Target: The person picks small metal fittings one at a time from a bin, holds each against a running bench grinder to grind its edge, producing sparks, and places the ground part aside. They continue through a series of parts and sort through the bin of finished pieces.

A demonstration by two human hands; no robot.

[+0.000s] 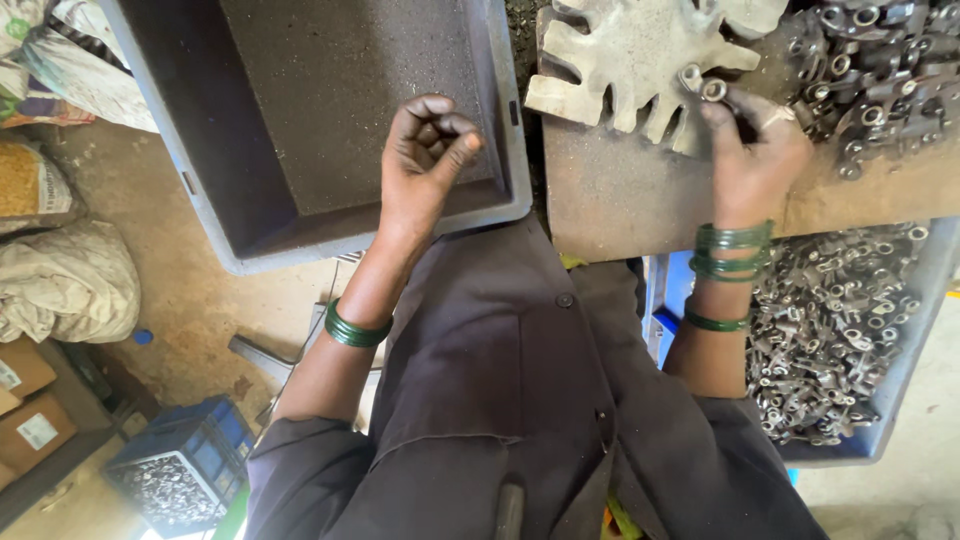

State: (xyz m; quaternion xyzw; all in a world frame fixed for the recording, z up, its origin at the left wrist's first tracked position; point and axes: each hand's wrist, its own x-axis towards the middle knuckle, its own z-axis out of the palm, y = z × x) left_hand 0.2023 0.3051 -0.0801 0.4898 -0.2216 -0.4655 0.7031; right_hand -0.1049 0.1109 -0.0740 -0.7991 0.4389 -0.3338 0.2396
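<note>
Dusty concrete floor, stacked sacks, daylight

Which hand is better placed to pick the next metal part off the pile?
Right. The right hand already rests on the bench beside the pile of metal parts, fingertips on one part. The left hand hovers curled over the grey tray, away from the pile.

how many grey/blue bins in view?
3. A large grey tray, apparently empty, sits under the left hand; a parts-filled bin sits lower right; a blue crate sits lower left. Others may be hidden.
</note>
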